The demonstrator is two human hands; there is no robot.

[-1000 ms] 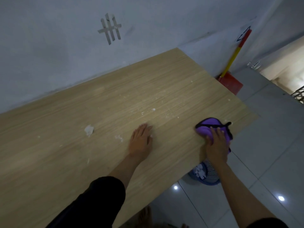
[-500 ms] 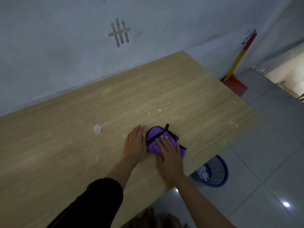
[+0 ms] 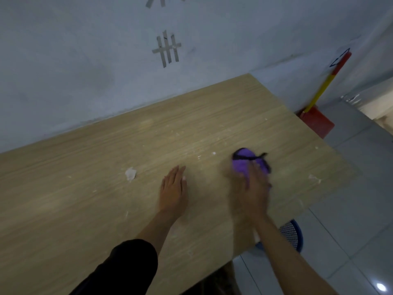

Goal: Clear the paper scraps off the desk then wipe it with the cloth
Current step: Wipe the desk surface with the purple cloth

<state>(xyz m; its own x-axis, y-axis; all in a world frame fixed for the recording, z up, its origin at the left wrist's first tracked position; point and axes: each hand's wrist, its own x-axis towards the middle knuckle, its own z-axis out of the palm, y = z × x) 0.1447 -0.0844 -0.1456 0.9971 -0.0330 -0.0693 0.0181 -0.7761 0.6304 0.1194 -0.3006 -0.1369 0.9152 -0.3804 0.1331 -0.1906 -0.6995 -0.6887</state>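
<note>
Wiping near the desk's (image 3: 85, 209) right edge, you press the cloth (image 3: 242, 162) under a flat right hand (image 3: 253, 188), left hand (image 3: 173, 188) spread flat mid-desk; next, I judge, clear the paper scrap (image 3: 130, 173) further toward the left edge.

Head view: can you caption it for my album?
Right hand presses purple cloth on light wooden desk; left hand rests flat.

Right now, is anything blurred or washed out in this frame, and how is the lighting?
Head view: the right hand and the purple cloth under it are motion-smeared; the left hand and the paper scrap look sharp. Head view: dim overall, with a glare spot on the floor tile at lower right and a blown-out patch at the right edge.
</note>
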